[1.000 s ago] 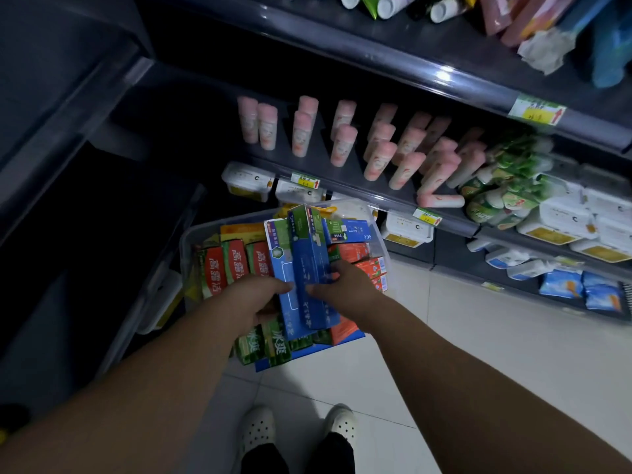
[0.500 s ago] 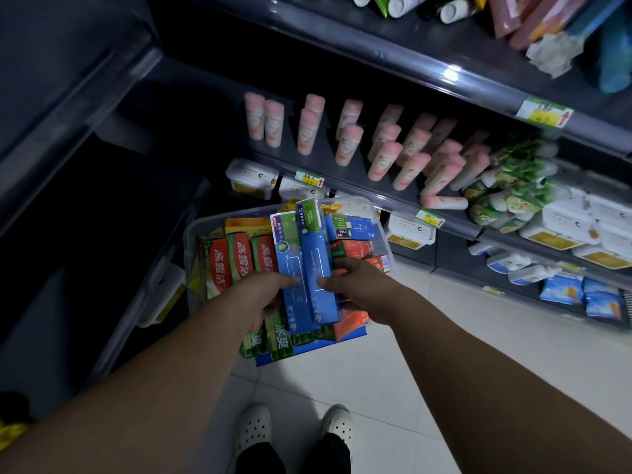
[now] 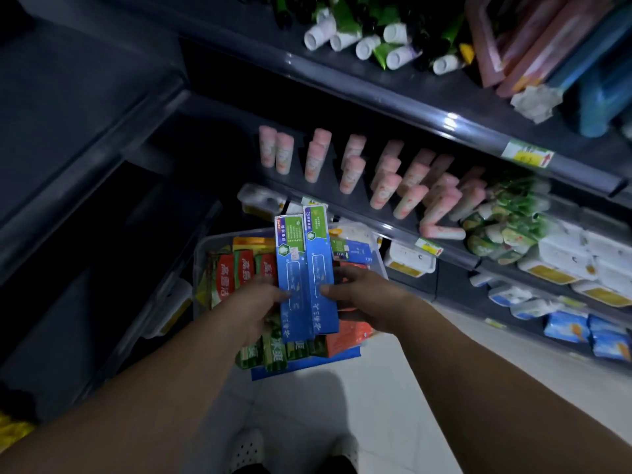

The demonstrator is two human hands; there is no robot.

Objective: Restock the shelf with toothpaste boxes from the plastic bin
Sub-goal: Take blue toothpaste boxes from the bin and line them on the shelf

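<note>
Toothpaste boxes (image 3: 304, 268), two side by side, were pinched by the left hand (image 3: 253, 302) and right hand (image 3: 369, 302) above the plastic bin (image 3: 219, 239). The shelf edge (image 3: 386, 227) was located at 1 o'clock, open floor (image 3: 427, 388) at 5 o'clock.

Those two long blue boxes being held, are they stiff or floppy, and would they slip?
Probably stiff: the blue boxes stick up straight past the left hand and right hand without sagging. Likely light: pinched only near their lower ends. Lying side by side, they may slide against each other.
</note>
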